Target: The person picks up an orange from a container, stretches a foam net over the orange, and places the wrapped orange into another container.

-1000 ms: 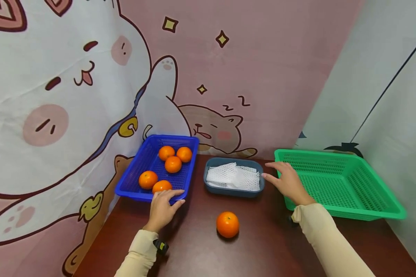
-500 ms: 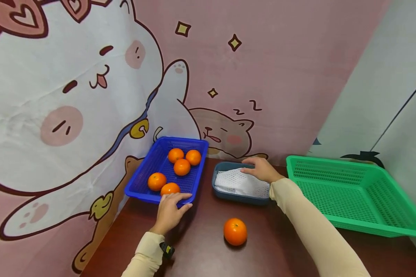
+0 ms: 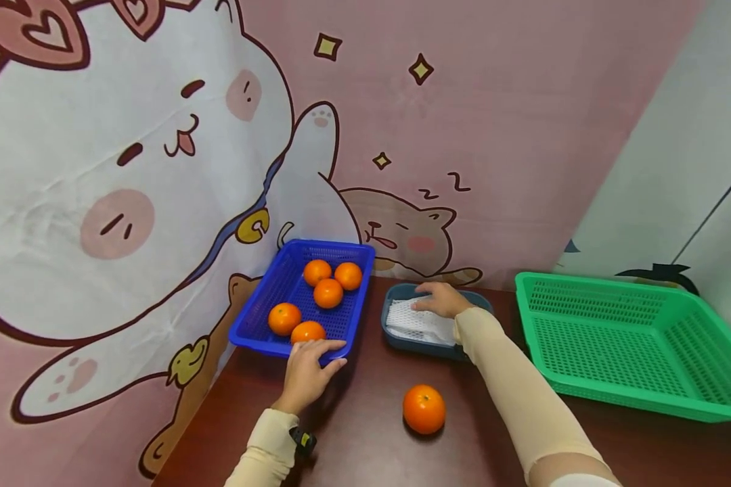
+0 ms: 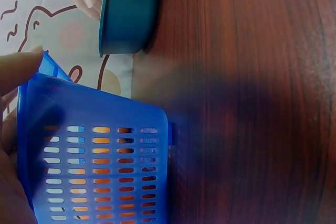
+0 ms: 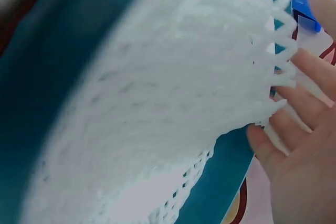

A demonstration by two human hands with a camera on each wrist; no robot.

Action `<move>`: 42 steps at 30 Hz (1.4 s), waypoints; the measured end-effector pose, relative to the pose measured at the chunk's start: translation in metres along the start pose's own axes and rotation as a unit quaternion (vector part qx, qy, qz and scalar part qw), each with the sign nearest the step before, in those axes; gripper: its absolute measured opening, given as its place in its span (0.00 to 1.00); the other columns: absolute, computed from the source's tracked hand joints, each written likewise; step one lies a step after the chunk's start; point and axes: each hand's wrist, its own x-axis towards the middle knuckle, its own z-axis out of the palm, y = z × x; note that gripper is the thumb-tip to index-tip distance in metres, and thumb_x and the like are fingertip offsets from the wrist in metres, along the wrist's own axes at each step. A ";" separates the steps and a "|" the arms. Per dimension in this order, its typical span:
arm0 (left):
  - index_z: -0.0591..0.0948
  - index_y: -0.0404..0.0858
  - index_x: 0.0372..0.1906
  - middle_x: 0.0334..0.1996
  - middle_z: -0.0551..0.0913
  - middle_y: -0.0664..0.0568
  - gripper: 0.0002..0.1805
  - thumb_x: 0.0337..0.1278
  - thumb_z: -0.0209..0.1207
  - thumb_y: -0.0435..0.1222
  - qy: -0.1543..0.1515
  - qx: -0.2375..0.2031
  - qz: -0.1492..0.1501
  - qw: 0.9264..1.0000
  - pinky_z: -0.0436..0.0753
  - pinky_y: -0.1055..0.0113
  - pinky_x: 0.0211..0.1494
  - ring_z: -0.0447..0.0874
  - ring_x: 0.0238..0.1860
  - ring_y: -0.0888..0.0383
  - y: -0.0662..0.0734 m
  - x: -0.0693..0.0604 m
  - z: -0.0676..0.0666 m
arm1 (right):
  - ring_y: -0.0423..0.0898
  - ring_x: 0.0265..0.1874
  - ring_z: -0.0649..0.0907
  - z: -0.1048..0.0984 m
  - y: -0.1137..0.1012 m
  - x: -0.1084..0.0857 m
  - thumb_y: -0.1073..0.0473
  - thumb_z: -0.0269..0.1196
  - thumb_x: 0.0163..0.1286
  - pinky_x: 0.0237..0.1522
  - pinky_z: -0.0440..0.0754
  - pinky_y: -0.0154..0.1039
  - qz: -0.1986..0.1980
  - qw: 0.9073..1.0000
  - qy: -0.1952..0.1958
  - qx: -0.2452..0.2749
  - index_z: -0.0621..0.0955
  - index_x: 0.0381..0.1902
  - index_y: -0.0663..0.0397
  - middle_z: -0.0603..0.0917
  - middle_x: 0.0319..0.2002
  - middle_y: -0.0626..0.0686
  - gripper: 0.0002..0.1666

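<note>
My left hand (image 3: 307, 375) rests at the near rim of a blue plastic basket (image 3: 256, 343), its thumb apart from the fingers. Several oranges (image 3: 284, 318) lie inside. In the left wrist view the thumb (image 4: 21, 69) is at the basket's upper edge; the other fingers are partly cut off. My right hand (image 3: 441, 299) is over a small blue-grey bin (image 3: 426, 349) that holds white foam fruit nets (image 3: 411, 325). In the right wrist view its loosely bent fingers are spread beside the net's zigzag end (image 5: 283, 51), with no clear grip on it.
A single orange (image 3: 424, 409) sits on the dark wooden table (image 3: 365, 446), in front of the bin. At the right stands a large green basket (image 3: 621, 338) with nothing in it. A cartoon-printed cloth wall (image 3: 493, 149) rises behind.
My right hand has moved left, from beside the green basket to over the foam nets in the bin. The left hand stays at the blue basket's rim. The head view has shifted slightly.
</note>
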 end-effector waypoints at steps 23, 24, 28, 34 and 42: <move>0.87 0.49 0.46 0.41 0.87 0.57 0.18 0.46 0.73 0.38 0.008 -0.002 0.009 1.000 0.68 0.59 0.50 0.81 0.43 0.55 0.001 0.001 -0.001 | 0.51 0.41 0.82 -0.007 -0.018 -0.006 0.61 0.69 0.62 0.46 0.78 0.51 0.004 0.997 0.058 -0.043 0.85 0.38 0.54 0.86 0.40 0.52 0.06; 0.87 0.49 0.46 0.41 0.87 0.57 0.17 0.46 0.73 0.38 0.008 -0.002 0.009 1.000 0.68 0.59 0.50 0.81 0.43 0.55 0.002 0.001 -0.001 | 0.52 0.43 0.82 -0.009 -0.021 -0.007 0.62 0.68 0.63 0.47 0.77 0.52 0.006 0.997 0.070 -0.035 0.84 0.39 0.54 0.85 0.42 0.54 0.06; 0.87 0.48 0.46 0.42 0.87 0.56 0.17 0.48 0.73 0.39 0.006 -0.007 0.008 1.000 0.68 0.58 0.50 0.81 0.43 0.54 0.003 0.000 -0.002 | 0.55 0.44 0.81 -0.018 -0.029 -0.011 0.65 0.66 0.65 0.46 0.77 0.53 0.012 0.994 0.112 0.003 0.81 0.41 0.55 0.84 0.43 0.57 0.07; 0.87 0.49 0.46 0.42 0.86 0.56 0.17 0.48 0.73 0.40 0.005 -0.005 0.002 1.000 0.68 0.58 0.51 0.81 0.44 0.54 0.003 -0.001 -0.002 | 0.54 0.47 0.81 -0.029 -0.033 -0.019 0.65 0.66 0.64 0.47 0.77 0.52 0.009 0.980 0.187 0.065 0.79 0.40 0.53 0.84 0.44 0.56 0.08; 0.87 0.48 0.45 0.40 0.87 0.54 0.18 0.44 0.75 0.37 0.021 -0.006 0.016 1.000 0.67 0.57 0.49 0.81 0.42 0.53 0.003 -0.002 0.000 | 0.51 0.39 0.80 -0.037 -0.036 -0.040 0.62 0.69 0.62 0.38 0.76 0.46 0.003 0.963 0.255 0.088 0.77 0.37 0.52 0.84 0.41 0.56 0.10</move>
